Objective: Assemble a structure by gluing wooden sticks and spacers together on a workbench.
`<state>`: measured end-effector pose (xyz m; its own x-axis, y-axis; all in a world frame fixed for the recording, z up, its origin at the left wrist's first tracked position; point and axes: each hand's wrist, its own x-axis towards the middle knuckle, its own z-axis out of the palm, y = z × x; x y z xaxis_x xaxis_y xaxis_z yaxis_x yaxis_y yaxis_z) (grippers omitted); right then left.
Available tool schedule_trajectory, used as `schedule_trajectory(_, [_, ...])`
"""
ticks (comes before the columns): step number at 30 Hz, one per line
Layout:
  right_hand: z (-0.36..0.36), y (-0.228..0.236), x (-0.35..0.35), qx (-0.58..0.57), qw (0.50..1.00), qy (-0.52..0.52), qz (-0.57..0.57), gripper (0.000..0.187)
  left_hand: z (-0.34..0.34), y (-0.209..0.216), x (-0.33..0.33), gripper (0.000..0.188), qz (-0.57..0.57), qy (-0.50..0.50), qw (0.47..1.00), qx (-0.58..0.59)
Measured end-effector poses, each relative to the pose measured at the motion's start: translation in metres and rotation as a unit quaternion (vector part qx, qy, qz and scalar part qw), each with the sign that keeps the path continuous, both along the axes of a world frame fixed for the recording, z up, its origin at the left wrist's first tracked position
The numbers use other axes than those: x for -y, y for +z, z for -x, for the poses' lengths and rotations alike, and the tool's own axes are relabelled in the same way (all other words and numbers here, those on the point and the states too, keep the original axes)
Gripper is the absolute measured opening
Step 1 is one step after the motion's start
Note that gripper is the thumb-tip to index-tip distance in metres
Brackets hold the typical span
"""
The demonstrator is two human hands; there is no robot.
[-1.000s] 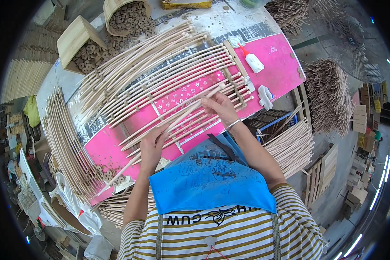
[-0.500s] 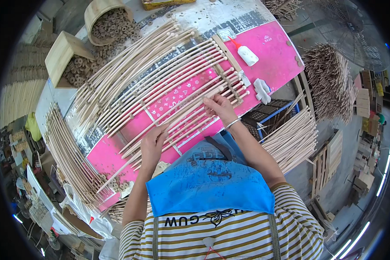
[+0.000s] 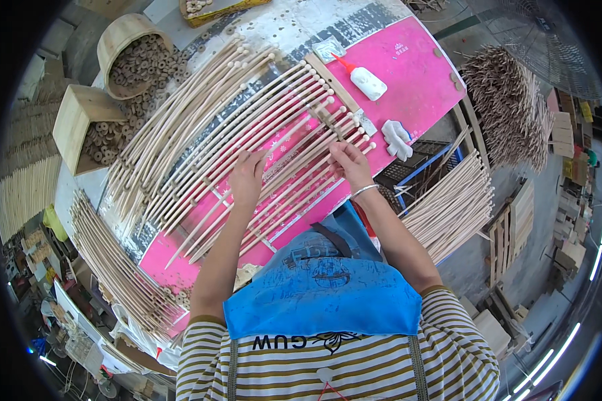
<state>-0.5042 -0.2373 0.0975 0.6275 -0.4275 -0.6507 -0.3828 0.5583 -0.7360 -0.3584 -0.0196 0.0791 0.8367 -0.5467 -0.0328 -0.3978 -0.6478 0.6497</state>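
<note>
Slim wooden sticks with round ball ends (image 3: 274, 177) lie in a slanting row on the pink board (image 3: 408, 73). My left hand (image 3: 246, 180) is over the middle of the row, fingers bent together at a wooden stick (image 3: 201, 235) that runs out below it to the lower left. My right hand (image 3: 350, 166) is closed beside the ball ends at the row's right side. Its fingertips touch the sticks there, and what they pinch is hidden. A notched wooden strip (image 3: 328, 119) crosses the sticks near their ball ends.
A round wooden tub (image 3: 114, 57) and a square wooden box (image 3: 73, 130) spill small wooden rings. A glue bottle (image 3: 368, 83) and a white glove (image 3: 397, 140) lie on the right. More sticks (image 3: 174, 113) are piled behind; a black crate (image 3: 421, 167) stands at the right.
The long stick held between both hands has come down among the row. My left hand has moved up and rightward; my right hand has shifted slightly right.
</note>
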Motion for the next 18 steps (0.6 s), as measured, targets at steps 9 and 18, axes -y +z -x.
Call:
schedule_trajectory(9, [0.013, -0.010, 0.004, -0.014, 0.999, -0.024, -0.020, 0.028, -0.001, -0.034, 0.026, 0.019, -0.040, -0.021, 0.999, -0.003])
schedule_trajectory(18, [0.010, -0.006, 0.002, -0.021, 1.000, 0.001, -0.018, 0.026, 0.005, -0.041, 0.026, 0.024, -0.123, -0.061, 0.989, 0.060])
